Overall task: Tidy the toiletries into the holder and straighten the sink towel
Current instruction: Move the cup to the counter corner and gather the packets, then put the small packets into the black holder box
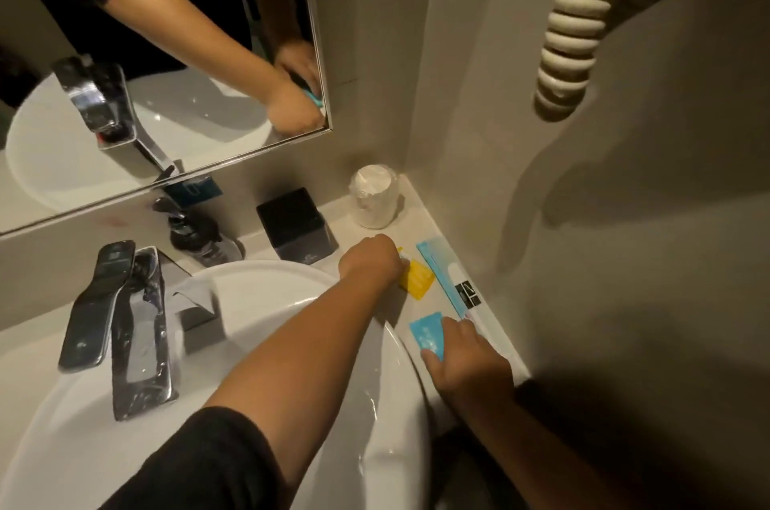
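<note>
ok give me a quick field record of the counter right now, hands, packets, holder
left hand: fingers on the small yellow packet, on the counter
right hand: fingers on the small blue square packet, near the basin rim
long light blue packet: flat along the side wall, untouched
black square holder: behind the white basin, contents not visible
wrapped white cup: back corner
towel: not in view

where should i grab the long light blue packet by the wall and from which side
The long light blue flat packet lies flat on the counter, its long edge close along the wall, so that side looks blocked. Probably best to come from above on the sink side, near its middle, slide fingers under the free long edge and pinch across the narrow width. The small yellow packet sits close beside it.
</note>
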{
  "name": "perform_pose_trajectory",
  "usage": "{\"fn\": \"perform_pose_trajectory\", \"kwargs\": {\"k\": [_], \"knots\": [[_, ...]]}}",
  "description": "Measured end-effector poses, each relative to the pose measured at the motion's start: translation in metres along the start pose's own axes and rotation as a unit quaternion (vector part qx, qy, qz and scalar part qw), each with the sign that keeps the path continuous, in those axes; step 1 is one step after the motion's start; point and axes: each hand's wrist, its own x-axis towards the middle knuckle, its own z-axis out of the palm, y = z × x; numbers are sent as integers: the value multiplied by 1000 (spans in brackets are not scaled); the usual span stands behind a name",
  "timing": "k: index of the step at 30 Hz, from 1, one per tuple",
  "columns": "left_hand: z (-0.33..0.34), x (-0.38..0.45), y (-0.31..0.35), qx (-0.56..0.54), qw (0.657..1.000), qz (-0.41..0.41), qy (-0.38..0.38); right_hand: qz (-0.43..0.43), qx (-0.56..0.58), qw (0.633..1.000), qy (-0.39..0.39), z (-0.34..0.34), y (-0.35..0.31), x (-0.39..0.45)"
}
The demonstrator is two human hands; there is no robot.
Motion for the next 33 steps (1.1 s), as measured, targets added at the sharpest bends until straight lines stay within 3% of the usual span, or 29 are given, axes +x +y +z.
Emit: {"fn": "perform_pose_trajectory", "kwargs": {"k": [4, 8, 11, 16, 20, 28, 33], "knots": [[9, 20, 1, 22, 1000, -17, -4, -34, -18, 993, 111, 7, -2, 1], [12, 29, -2, 24, 999, 19, -16, -11, 94, 994, 50, 9, 5, 3], [8, 29, -8, 15, 998, 54, 0, 6, 226, 974, 13, 4, 18, 0], [-19, 7, -11, -55, 988, 144, 25, 50, 332, 942, 1, -58, 11, 23], [-43, -30, -18, -115, 971, 203, 56, -22, 326, 943, 57, -106, -16, 47], [-67, -91, -65, -258, 946, 170, 94, -100, 277, 956, 14, -114, -68, 54], [-70, -104, -85, -274, 945, 141, 106, -126, 289, 949, 3, -110, -87, 54]]}}
